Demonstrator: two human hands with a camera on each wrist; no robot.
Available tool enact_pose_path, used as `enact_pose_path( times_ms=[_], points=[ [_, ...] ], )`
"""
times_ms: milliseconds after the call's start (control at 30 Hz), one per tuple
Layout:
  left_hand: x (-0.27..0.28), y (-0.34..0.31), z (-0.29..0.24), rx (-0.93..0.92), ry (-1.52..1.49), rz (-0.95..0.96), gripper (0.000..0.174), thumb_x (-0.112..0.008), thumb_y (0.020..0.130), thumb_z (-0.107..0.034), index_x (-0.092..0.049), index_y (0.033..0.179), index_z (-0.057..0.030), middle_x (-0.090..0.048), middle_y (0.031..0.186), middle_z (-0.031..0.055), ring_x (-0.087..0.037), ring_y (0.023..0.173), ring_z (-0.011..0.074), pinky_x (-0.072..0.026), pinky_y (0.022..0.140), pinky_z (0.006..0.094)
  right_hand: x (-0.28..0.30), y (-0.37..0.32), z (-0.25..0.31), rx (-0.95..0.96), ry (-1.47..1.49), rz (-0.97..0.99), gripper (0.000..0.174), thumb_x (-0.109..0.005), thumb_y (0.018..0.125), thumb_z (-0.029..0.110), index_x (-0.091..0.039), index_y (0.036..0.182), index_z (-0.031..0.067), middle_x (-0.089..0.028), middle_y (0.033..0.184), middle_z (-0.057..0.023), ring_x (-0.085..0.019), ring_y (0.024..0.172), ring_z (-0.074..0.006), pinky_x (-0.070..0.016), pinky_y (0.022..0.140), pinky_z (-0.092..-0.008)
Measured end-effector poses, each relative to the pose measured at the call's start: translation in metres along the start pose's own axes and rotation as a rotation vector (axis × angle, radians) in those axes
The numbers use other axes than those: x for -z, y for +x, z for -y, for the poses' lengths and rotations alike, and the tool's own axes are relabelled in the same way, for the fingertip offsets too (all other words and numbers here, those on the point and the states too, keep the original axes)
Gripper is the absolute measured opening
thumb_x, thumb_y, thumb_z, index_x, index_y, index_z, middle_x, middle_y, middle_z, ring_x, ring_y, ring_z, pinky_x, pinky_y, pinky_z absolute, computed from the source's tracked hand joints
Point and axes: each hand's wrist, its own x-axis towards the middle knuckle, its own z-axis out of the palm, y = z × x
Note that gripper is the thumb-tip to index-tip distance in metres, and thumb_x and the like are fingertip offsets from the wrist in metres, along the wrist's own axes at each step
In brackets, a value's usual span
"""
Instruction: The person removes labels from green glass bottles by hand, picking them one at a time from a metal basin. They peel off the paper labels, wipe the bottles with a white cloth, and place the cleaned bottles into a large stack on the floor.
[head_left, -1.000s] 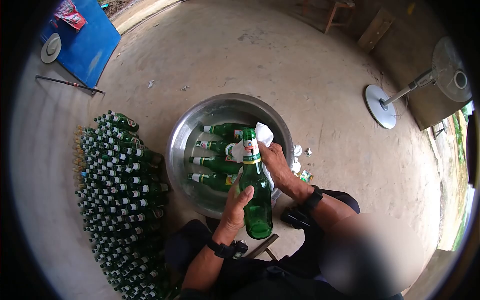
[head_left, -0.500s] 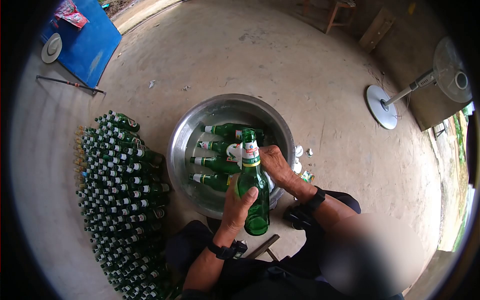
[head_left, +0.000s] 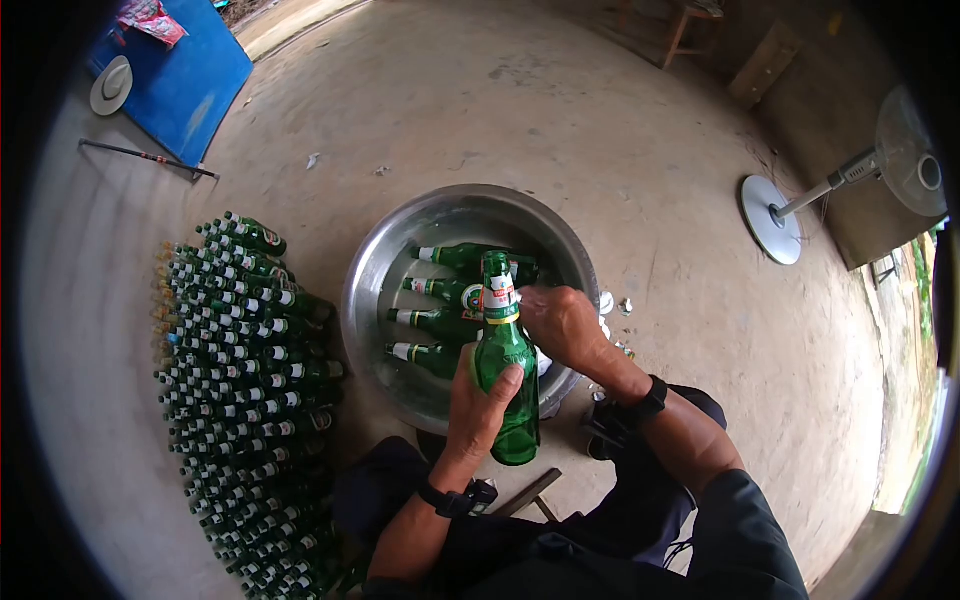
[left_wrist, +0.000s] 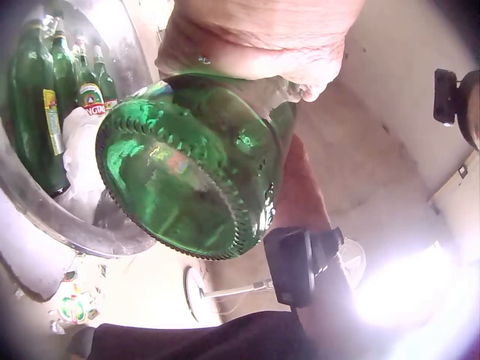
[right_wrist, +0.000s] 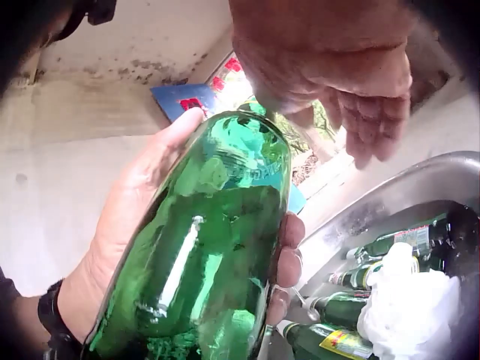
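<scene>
The left grip (head_left: 476,412) was closed firmly around the body of a green bottle (head_left: 512,342), its thumb laid along the near side and its fingertips showing on the opposite side in the right-wrist view. The bottle was tilted, its neck over the basin (head_left: 374,285) and its base toward the person, facing the left-wrist camera. The right grip (head_left: 563,325) was at the neck, its fingertips just beside or touching the neck label (head_left: 500,294); some of its fingers hung loosely bent in the right-wrist view, but those nearest the glass were partly hidden, so I could not tell whether they pinched anything. Below, four bottles (head_left: 432,321) lay side by side in the basin, necks toward the left in the head view, with a bunched white cloth (right_wrist: 409,300) against them. A dense cluster (head_left: 245,400) of green bottles stood on the floor (head_left: 620,150) left of the basin. A fan (head_left: 772,220) stood well off to the right, and a hat (head_left: 111,86) was at the far left, beside a blue panel (head_left: 190,85).
</scene>
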Motion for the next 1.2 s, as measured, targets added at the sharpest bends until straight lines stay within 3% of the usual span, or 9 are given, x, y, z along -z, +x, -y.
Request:
enact_pose_path(
  times_ms=[67,100,133,200,333,467,533,733,1200],
  points=[
    [-0.001,0.002,0.000,-0.028,0.003,-0.020,0.040,-0.072,0.096,-0.027,-0.054,0.121,-0.0023,-0.060,0.108,0.0029,-0.056,0.094,0.0111,-0.0485,0.085,0.0283,0.009,-0.004,0.031,-0.022,0.148,-0.385,0.024,-0.064,0.097,0.017,-0.069,0.109,-0.0031,-0.070,0.087,-0.0249,-0.072,0.081,-0.0397,-0.0559,0.068,-0.0447],
    [-0.001,0.002,0.001,-0.029,0.003,-0.023,0.040,-0.072,0.096,-0.027,-0.054,0.121,-0.0023,-0.060,0.108,0.0029,-0.056,0.094,0.0111,-0.0485,0.085,0.0283,0.010,-0.004,0.035,0.048,0.248,-0.423,0.026,-0.068,0.097,0.010,-0.062,0.118,-0.0042,-0.073,0.096,-0.0223,-0.075,0.084,-0.0353,-0.0587,0.068,-0.0404],
    [-0.001,0.002,0.003,-0.022,0.024,-0.029,0.040,-0.072,0.096,-0.028,-0.054,0.121,-0.0021,-0.060,0.108,0.0035,-0.056,0.095,0.0117,-0.0481,0.085,0.0287,0.012,-0.004,0.041,0.049,0.249,-0.421,0.026,-0.068,0.097,0.010,-0.062,0.118,-0.0042,-0.073,0.096,-0.0223,-0.075,0.084,-0.0353,-0.0587,0.068,-0.0404],
    [0.000,0.004,0.009,-0.016,0.045,-0.035,0.040,-0.072,0.097,-0.029,-0.054,0.122,-0.0019,-0.060,0.108,0.0040,-0.056,0.096,0.0122,-0.0477,0.085,0.0290,0.015,-0.007,0.054,0.206,0.447,-0.416,0.033,-0.068,0.097,0.008,-0.055,0.126,-0.0016,-0.071,0.111,-0.0194,-0.076,0.087,-0.0306,-0.0612,0.071,-0.0368],
    [-0.005,0.004,0.010,-0.033,0.050,-0.019,0.047,-0.072,0.096,-0.032,-0.054,0.125,-0.0003,-0.060,0.112,0.0069,-0.056,0.101,0.0151,-0.0469,0.090,0.0325,0.012,-0.009,0.040,0.297,0.230,-0.271,0.039,-0.067,0.097,0.005,-0.049,0.131,0.0013,-0.065,0.120,-0.0204,-0.075,0.091,-0.0320,-0.0622,0.073,-0.0378],
    [-0.006,0.006,0.015,-0.062,0.066,-0.003,0.056,-0.074,0.094,-0.036,-0.053,0.129,0.0011,-0.060,0.115,0.0096,-0.056,0.105,0.0172,-0.0461,0.094,0.0343,0.009,-0.009,0.044,0.296,0.284,-0.339,0.039,-0.067,0.097,0.004,-0.049,0.131,0.0023,-0.065,0.118,-0.0213,-0.074,0.091,-0.0328,-0.0610,0.071,-0.0397],
    [-0.006,0.006,0.014,-0.076,0.090,0.000,0.057,-0.074,0.093,-0.036,-0.052,0.130,0.0014,-0.060,0.116,0.0103,-0.057,0.105,0.0180,-0.0460,0.095,0.0347,0.006,-0.009,0.043,0.302,0.280,-0.380,0.038,-0.067,0.096,0.003,-0.049,0.130,0.0024,-0.067,0.110,-0.0206,-0.074,0.087,-0.0335,-0.0595,0.068,-0.0410],
    [-0.005,0.004,0.011,-0.080,0.171,-0.001,0.059,-0.074,0.093,-0.036,-0.051,0.132,0.0016,-0.060,0.118,0.0117,-0.057,0.106,0.0201,-0.0461,0.096,0.0361,0.013,-0.010,0.048,0.288,0.226,-0.330,0.036,-0.068,0.095,0.002,-0.049,0.126,0.0019,-0.069,0.097,-0.0184,-0.074,0.081,-0.0343,-0.0585,0.066,-0.0407],
    [-0.003,0.001,0.018,-0.074,0.172,-0.010,0.062,-0.076,0.093,-0.035,-0.050,0.134,0.0028,-0.060,0.121,0.0135,-0.058,0.110,0.0226,-0.0455,0.099,0.0369,0.004,-0.013,0.040,0.312,0.220,-0.347,0.032,-0.071,0.094,0.003,-0.052,0.119,0.0005,-0.070,0.096,-0.0178,-0.074,0.083,-0.0347,-0.0592,0.067,-0.0392]
  ],
)
